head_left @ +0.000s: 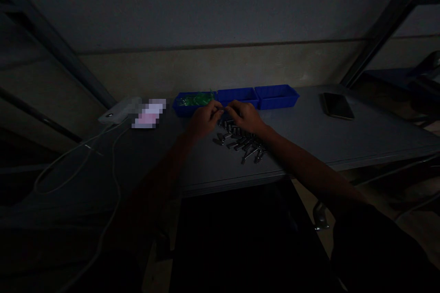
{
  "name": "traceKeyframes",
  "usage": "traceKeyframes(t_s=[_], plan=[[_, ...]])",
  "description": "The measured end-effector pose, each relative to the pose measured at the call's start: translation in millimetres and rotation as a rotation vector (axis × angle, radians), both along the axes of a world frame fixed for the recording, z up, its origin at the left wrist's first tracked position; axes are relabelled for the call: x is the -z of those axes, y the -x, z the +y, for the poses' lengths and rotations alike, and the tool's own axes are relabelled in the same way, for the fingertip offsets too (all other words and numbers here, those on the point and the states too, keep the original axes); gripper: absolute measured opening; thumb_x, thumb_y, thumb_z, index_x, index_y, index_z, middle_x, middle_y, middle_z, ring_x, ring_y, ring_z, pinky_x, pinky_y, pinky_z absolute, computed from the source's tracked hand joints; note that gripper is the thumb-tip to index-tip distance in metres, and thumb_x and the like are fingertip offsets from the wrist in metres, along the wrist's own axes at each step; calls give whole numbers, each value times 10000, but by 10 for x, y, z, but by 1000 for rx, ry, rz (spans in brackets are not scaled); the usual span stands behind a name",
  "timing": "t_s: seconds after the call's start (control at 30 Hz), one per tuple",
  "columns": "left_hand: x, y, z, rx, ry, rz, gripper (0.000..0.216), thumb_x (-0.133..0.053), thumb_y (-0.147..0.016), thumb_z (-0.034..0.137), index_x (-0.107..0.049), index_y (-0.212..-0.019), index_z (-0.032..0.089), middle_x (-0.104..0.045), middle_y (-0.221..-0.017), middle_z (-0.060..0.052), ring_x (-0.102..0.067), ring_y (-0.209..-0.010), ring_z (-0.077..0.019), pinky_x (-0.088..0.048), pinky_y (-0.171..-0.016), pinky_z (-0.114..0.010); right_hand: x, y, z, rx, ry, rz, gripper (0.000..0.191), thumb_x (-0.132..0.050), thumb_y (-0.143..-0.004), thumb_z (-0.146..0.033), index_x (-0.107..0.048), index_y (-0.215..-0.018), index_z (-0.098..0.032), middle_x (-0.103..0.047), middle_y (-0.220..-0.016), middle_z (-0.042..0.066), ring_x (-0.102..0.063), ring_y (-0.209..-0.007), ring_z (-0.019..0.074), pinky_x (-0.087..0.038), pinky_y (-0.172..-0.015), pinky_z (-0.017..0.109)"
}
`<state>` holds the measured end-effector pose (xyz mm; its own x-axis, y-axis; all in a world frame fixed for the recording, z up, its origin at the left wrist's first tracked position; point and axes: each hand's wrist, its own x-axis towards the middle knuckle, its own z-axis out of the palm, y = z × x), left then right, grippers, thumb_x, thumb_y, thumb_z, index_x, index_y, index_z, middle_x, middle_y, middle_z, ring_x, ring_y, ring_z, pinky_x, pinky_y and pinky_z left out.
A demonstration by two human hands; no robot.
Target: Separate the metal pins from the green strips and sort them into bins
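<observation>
My left hand [205,120] and my right hand [248,117] meet just in front of the blue bins, fingers closed in a pinch. Between their fingertips is a small dark piece [224,109], too dim to name; both hands seem to grip it. Below and partly behind my right hand lies a loose pile of small metal parts [240,139], several of them shaped like short cylinders or pins. Behind my left hand, the left blue bin [182,111] holds green plastic packaging [197,99].
A middle blue bin [238,94] and a right blue bin [277,96] stand by the wall. A dark phone [337,105] lies on the grey table [305,139] at right. At left are a white device [118,112], a lit blurred screen [149,114] and pale cables [115,169].
</observation>
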<state>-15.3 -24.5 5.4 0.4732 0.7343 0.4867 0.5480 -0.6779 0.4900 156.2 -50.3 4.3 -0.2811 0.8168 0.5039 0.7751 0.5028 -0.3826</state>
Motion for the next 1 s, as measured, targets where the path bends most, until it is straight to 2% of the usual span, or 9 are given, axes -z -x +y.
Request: traceKeyframes(t_s=[0.1, 0.27, 0.5, 0.63, 0.8, 1.0], plan=[[-2, -13, -11, 0, -18, 8, 221, -391, -870, 303, -542, -928, 152, -610, -707, -19, -578, -678, -151, -426, -660, -256, 4, 0, -5, -18, -3, 26, 382, -372, -897, -440, -544, -1082, -154, -630, -756, 25, -559, -678, 150, -371, -648, 242], [5, -36, -15, -25, -34, 6, 261, -332, -895, 296, -539, -795, 172, -585, -637, -5, -552, -613, -135, -411, -625, -241, 22, -6, 12, -73, -52, 49, 333, -418, -883, -412, -559, -1019, -143, -603, -685, 15, -543, -620, 144, -366, -616, 248], [-22, -59, -39, -92, -47, 14, 359, -308, -907, 329, -523, -665, 175, -561, -582, -14, -540, -580, -143, -401, -628, -255, 19, -4, 9, -64, -78, -17, 321, -409, -891, -389, -578, -1018, -147, -651, -781, 50, -566, -678, 161, -368, -631, 255], [18, -59, -7, -89, -50, 59, 331, -339, -897, 329, -586, -761, 157, -606, -670, -36, -564, -654, -156, -422, -660, -263, -2, -31, 42, 68, -61, -40, 377, -351, -911, -430, -607, -961, -157, -661, -806, 63, -584, -722, 177, -374, -658, 263], [119, -39, 55, -106, -109, 170, 200, -503, -803, 258, -625, -916, 147, -634, -913, -76, -576, -877, -195, -440, -813, -303, 24, -234, 191, 356, -56, 68, 389, -367, -897, -466, -586, -1005, -163, -665, -793, 72, -597, -721, 202, -401, -663, 284], [142, -15, 64, -39, 31, 350, 183, -535, -758, 200, -646, -900, 170, -655, -859, -53, -606, -782, -182, -468, -723, -294, 110, -490, 332, 606, -10, 109, 386, -378, -882, -482, -593, -1002, -184, -677, -836, 93, -609, -789, 240, -434, -688, 316]])
